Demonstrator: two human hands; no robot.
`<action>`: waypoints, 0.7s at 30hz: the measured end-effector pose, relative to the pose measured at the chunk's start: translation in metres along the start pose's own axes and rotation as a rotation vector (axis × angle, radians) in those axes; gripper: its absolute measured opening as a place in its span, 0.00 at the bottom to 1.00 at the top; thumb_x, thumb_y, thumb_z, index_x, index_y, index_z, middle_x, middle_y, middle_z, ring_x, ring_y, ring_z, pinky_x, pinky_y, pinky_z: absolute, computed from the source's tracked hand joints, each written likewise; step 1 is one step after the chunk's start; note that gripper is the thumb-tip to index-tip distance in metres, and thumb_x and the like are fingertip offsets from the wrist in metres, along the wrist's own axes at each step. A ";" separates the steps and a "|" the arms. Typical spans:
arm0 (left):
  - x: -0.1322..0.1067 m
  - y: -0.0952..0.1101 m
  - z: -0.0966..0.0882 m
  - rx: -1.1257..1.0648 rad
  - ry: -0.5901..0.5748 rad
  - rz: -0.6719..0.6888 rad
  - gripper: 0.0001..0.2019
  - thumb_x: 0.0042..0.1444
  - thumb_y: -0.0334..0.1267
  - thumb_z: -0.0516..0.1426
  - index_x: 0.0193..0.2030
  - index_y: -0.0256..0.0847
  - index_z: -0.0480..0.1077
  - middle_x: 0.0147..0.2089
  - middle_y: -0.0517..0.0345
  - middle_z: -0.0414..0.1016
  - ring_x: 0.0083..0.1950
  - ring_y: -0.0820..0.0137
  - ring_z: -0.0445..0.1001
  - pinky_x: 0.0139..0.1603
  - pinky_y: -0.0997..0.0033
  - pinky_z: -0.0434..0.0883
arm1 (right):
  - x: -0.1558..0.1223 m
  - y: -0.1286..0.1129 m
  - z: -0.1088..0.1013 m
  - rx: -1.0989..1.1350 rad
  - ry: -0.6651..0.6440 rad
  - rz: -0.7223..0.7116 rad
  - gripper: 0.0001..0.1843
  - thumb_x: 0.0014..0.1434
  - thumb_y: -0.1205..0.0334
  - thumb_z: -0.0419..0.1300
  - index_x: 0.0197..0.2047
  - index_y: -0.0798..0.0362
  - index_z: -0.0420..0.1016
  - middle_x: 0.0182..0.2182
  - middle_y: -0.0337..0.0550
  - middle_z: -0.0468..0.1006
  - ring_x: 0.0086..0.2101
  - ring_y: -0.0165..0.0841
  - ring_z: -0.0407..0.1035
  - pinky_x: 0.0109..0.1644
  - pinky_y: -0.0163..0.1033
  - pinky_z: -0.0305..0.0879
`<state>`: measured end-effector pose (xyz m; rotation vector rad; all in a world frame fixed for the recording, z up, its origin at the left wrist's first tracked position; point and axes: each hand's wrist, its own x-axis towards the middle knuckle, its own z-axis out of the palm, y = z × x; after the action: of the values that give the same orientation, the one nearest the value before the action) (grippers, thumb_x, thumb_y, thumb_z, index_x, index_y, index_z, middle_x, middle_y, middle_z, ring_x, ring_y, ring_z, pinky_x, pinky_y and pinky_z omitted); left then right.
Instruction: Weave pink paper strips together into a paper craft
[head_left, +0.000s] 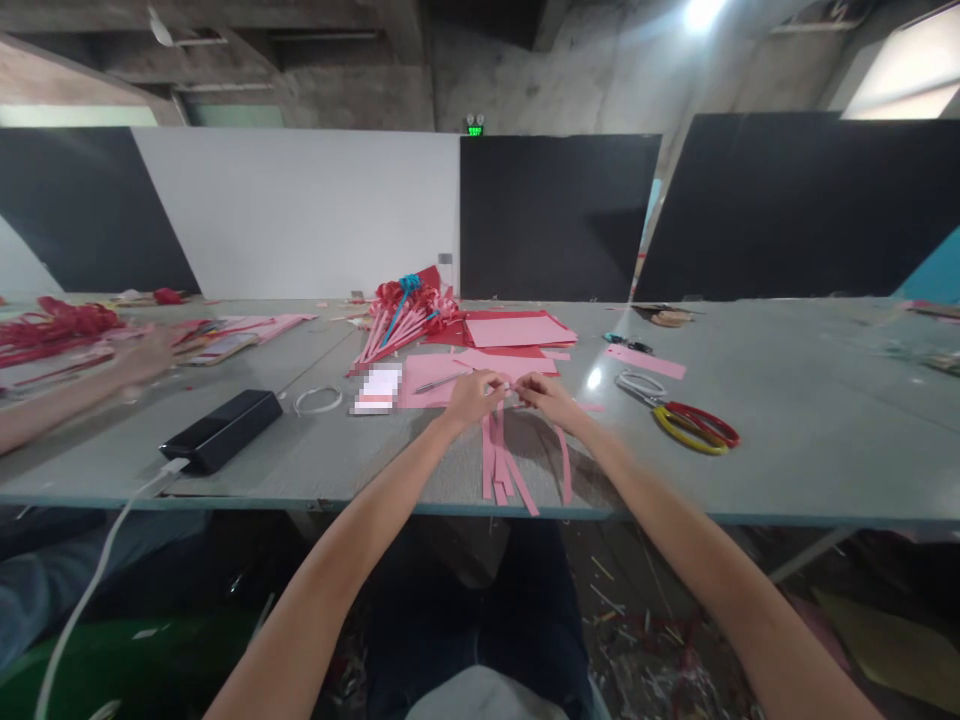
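Strips of pink paper (487,460) lie by the near edge of our bench (810,430). Just beyond them, our left hand (474,397) and right hand (551,398) meet, each grip narrow, pinching a small pale piece (510,388).

The head view looks forward and down over the table (810,400)

The desk (817,400) shows a plain grey top with a bluish front edge. Paper strips (487,460) near that edge are uniformly pink. Toward the back edge, a bundle (384,335) mixes pink and red with blue accents; beside it, a pink sheet (517,330) overlies red. The block-shaped device (225,430) nearer the front edge is black.
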<state>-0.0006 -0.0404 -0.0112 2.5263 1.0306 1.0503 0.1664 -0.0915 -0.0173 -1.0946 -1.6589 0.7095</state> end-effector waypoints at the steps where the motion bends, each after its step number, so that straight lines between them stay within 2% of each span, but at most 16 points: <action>1: 0.000 0.000 0.000 -0.015 0.009 -0.010 0.08 0.53 0.36 0.54 0.33 0.37 0.74 0.36 0.55 0.77 0.38 0.68 0.73 0.41 0.71 0.65 | 0.000 -0.001 0.000 0.011 0.008 0.012 0.12 0.52 0.52 0.56 0.26 0.51 0.64 0.22 0.33 0.63 0.25 0.27 0.59 0.30 0.35 0.59; 7: 0.000 -0.002 -0.001 -0.066 0.029 -0.003 0.09 0.53 0.37 0.53 0.30 0.37 0.72 0.33 0.56 0.76 0.35 0.69 0.72 0.37 0.73 0.65 | -0.002 -0.005 -0.003 0.105 0.046 0.064 0.13 0.50 0.50 0.59 0.29 0.51 0.68 0.24 0.34 0.67 0.26 0.27 0.62 0.32 0.35 0.61; 12: -0.001 -0.002 -0.001 -0.156 -0.011 0.023 0.16 0.57 0.38 0.47 0.26 0.37 0.72 0.28 0.58 0.74 0.31 0.71 0.70 0.34 0.73 0.63 | 0.000 0.000 -0.005 0.139 0.082 0.061 0.11 0.50 0.53 0.59 0.33 0.51 0.72 0.26 0.37 0.73 0.28 0.29 0.67 0.34 0.36 0.63; 17: -0.001 -0.001 0.000 -0.134 -0.025 0.036 0.06 0.49 0.35 0.55 0.26 0.37 0.71 0.28 0.58 0.74 0.32 0.71 0.70 0.36 0.73 0.64 | 0.002 0.004 -0.007 0.112 0.134 0.034 0.10 0.48 0.56 0.61 0.34 0.50 0.77 0.36 0.42 0.79 0.37 0.32 0.71 0.43 0.39 0.66; 21: -0.002 0.002 -0.001 -0.216 0.008 0.020 0.04 0.48 0.34 0.55 0.25 0.37 0.68 0.27 0.60 0.72 0.30 0.73 0.68 0.34 0.73 0.63 | -0.001 0.001 -0.007 0.096 0.116 0.038 0.11 0.48 0.55 0.62 0.35 0.50 0.78 0.37 0.44 0.80 0.39 0.35 0.72 0.44 0.41 0.67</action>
<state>-0.0010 -0.0431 -0.0107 2.3654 0.8458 1.1124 0.1734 -0.0921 -0.0158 -1.0807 -1.4945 0.7289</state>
